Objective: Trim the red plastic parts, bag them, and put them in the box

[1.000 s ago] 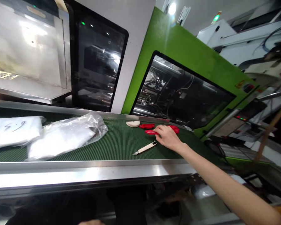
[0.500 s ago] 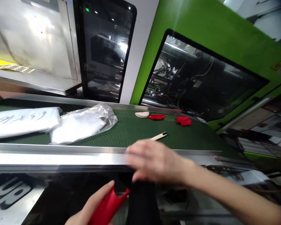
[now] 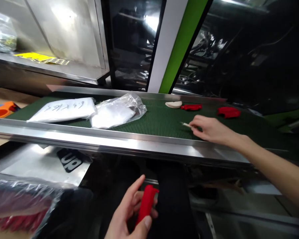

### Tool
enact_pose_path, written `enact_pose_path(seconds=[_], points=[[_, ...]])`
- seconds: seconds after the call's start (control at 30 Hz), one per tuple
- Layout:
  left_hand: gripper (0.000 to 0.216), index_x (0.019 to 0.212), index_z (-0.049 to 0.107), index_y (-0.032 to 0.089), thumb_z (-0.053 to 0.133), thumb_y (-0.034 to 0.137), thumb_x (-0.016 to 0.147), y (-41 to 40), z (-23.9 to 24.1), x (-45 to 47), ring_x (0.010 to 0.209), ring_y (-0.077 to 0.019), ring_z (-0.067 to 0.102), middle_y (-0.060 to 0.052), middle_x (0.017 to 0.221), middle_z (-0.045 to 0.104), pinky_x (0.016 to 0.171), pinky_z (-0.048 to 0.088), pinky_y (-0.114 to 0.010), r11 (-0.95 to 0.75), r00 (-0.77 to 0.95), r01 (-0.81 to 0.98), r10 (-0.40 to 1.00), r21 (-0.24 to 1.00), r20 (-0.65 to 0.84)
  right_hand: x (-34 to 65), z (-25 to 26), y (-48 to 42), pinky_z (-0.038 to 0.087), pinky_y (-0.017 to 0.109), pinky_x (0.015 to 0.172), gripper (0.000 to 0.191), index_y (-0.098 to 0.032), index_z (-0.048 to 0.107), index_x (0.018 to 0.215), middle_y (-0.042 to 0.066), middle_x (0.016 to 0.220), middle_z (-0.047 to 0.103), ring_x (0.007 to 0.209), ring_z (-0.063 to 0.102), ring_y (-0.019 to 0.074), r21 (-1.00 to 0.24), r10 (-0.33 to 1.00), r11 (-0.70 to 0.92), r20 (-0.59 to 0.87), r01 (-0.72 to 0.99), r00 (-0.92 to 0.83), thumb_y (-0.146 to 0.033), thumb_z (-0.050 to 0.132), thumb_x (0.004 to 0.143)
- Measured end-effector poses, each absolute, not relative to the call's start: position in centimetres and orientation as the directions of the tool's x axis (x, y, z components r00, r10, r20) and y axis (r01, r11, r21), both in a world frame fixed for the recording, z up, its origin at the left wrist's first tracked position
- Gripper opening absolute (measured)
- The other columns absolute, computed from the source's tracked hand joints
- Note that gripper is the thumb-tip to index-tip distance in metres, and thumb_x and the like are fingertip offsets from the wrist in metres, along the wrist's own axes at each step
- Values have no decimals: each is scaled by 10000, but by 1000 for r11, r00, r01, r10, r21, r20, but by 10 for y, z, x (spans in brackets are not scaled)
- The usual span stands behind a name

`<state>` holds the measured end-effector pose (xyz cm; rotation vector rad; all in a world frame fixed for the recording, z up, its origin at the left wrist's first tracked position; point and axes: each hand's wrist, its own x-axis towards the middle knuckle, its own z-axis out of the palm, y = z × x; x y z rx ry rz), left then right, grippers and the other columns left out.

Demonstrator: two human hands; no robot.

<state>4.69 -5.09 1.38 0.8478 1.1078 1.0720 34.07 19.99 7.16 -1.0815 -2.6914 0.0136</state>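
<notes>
Low in front, my left hand is closed around a red plastic part, long and narrow with a notched upper end. Over the green ribbed belt, my right hand pinches a thin cream-coloured stick-like tool with a darker tip pointing left. Fingers cover the rest of the tool. Behind that hand on the belt lie a red moulded part, another red part and a cream half-round piece.
Two plastic-wrapped white packs lie on the belt: a marked pack and a clear-bagged pack. A metal rail edges the near side. At lower left is a plastic-lined container of red parts. An orange object is at far left.
My right hand has moved from the near rail to over the belt and now pinches the cream tool that lay there. My left hand still holds the red part, now turned more upright. The view has shifted left.
</notes>
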Motion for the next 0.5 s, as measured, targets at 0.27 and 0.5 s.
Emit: enact_pose_path(seconds=[0.27, 0.5], points=[[315, 1080, 495, 225, 646, 370, 844, -48, 25, 57, 565, -94, 508, -10, 784, 584, 491, 398, -189, 417, 189, -468, 909, 779, -372, 275, 95, 73, 501, 238, 696, 298, -254, 564, 1225, 32, 1059, 615, 878, 610, 130, -395, 666, 743, 358, 541, -654, -204, 480, 944], [241, 908, 543, 167, 467, 395, 933, -47, 29, 67, 539, -75, 455, -25, 816, 569, 426, 310, -159, 490, 160, -635, 840, 598, -518, 247, 60, 19, 514, 224, 720, 362, -202, 545, 1293, 39, 954, 606, 869, 583, 111, -618, 696, 666, 312, 418, -647, -135, 506, 939]])
